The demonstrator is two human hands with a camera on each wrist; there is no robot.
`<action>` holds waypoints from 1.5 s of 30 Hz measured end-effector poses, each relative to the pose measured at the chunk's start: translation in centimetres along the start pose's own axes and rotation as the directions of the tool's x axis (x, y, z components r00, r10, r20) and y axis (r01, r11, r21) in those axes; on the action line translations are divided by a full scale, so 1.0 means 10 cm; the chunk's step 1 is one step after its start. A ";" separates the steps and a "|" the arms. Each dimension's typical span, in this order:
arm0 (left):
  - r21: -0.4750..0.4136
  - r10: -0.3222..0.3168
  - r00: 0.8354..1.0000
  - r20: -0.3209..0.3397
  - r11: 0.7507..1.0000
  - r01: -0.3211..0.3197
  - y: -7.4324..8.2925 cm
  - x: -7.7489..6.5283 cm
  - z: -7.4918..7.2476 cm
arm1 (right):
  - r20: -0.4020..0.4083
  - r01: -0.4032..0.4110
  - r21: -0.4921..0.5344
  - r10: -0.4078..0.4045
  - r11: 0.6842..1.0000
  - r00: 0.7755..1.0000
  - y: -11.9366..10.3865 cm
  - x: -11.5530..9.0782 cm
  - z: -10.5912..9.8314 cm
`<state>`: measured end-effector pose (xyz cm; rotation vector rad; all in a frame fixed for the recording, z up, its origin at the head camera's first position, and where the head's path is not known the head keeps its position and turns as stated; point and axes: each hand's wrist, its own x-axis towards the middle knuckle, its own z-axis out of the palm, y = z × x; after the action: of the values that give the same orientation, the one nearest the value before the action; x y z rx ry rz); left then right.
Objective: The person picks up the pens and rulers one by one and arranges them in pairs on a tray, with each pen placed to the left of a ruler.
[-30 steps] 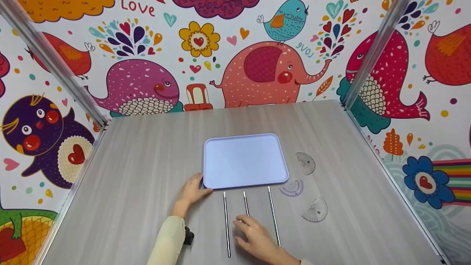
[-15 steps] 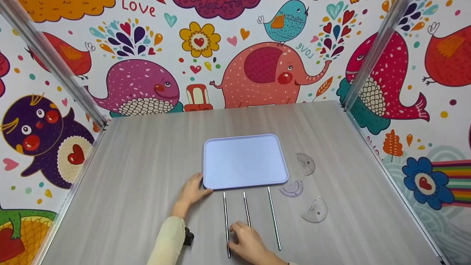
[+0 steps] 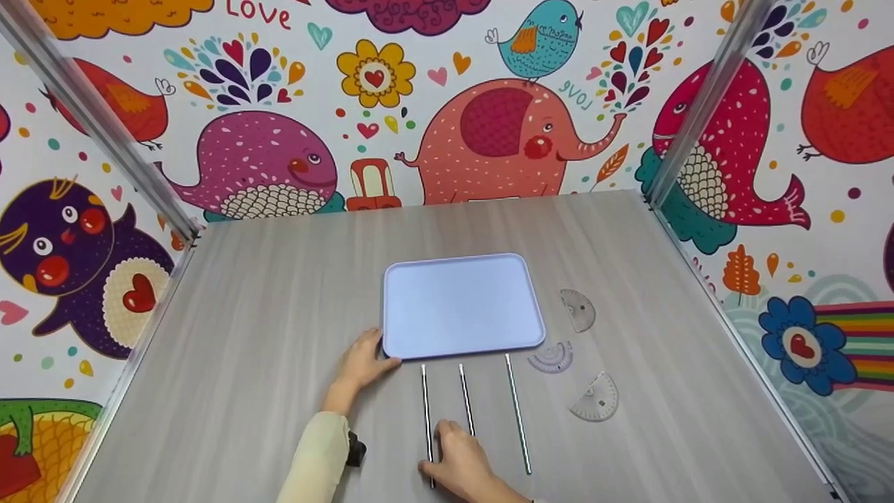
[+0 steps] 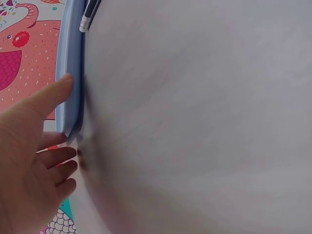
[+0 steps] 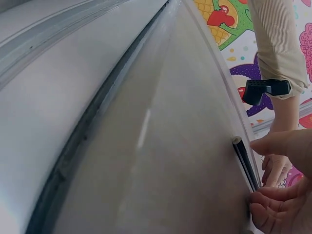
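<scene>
A pale blue tray (image 3: 461, 307) lies flat on the table. My left hand (image 3: 361, 360) rests at its near-left corner, thumb along the front edge and fingers at the left side; in the left wrist view the fingers look fairly straight. Three pencils lie before the tray: a dark left pencil (image 3: 426, 405), a dark middle pencil (image 3: 466, 398) and a greenish right pencil (image 3: 517, 412). My right hand (image 3: 461, 461) straddles the left pencil near its close end. In the right wrist view, thumb and fingers stand around that pencil (image 5: 246, 163), with a gap beside the thumb. The hand hides the middle pencil's near end.
Right of the tray lie three clear protractors: an upper protractor (image 3: 578, 310), a purplish protractor (image 3: 552, 357) and a lower protractor (image 3: 596, 398). Printed walls (image 3: 279, 161) and metal posts (image 3: 688, 105) bound the wood-look table (image 3: 279, 293).
My right hand has moved left and nearer to me, from between the middle and right pencils to the left pencil. The left hand and tray stay put.
</scene>
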<state>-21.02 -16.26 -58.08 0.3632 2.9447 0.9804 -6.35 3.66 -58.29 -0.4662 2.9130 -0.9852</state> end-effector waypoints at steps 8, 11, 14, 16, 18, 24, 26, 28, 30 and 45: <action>0.008 -0.029 1.000 0.008 1.000 0.029 0.01 -0.02 -0.01 | 0.008 -0.037 -0.007 0.037 0.999 0.999 -0.04 0.01 0.08; 0.009 -0.033 0.999 0.009 0.999 0.033 0.01 -0.02 -0.01 | 0.006 -0.054 0.012 0.053 0.998 0.999 -0.05 0.02 0.07; 0.009 -0.033 0.999 0.003 0.999 0.033 0.01 -0.02 -0.02 | -0.010 -0.063 0.016 0.063 0.998 0.998 -0.06 0.02 0.06; 0.011 -0.035 0.999 0.002 0.999 0.035 0.00 -0.02 -0.02 | -0.015 -0.073 0.020 0.074 0.997 0.997 -0.07 0.02 0.06; 0.012 -0.034 0.999 0.003 0.999 0.034 -0.01 -0.02 -0.01 | -0.011 -0.087 0.032 0.088 0.996 0.996 -0.07 0.02 0.06; 0.001 -0.035 0.999 0.003 0.999 0.035 -0.02 -0.01 -0.01 | -0.012 -0.080 0.079 0.081 0.994 0.997 -0.08 0.01 0.05; -0.004 -0.034 0.999 0.002 0.999 0.034 -0.02 -0.01 -0.01 | -0.022 -0.063 0.082 0.065 0.995 0.998 -0.09 0.00 0.05; -0.009 -0.037 0.999 0.006 0.999 0.038 -0.03 0.00 -0.01 | -0.022 -0.058 0.091 0.060 0.994 0.998 -0.09 0.00 0.04; -0.015 -0.045 0.999 0.011 0.999 0.045 -0.03 0.00 -0.01 | -0.011 -0.060 0.102 0.062 0.993 0.998 -0.09 0.01 0.04; 0.027 -0.033 0.999 -0.003 0.999 0.033 -0.03 0.01 0.01 | 0.387 -0.385 0.696 0.135 0.606 0.912 0.09 0.09 -0.13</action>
<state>-21.14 -16.42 -58.38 0.3132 2.9586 0.9383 -7.62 4.82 -57.72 -0.0957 1.9330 -1.7505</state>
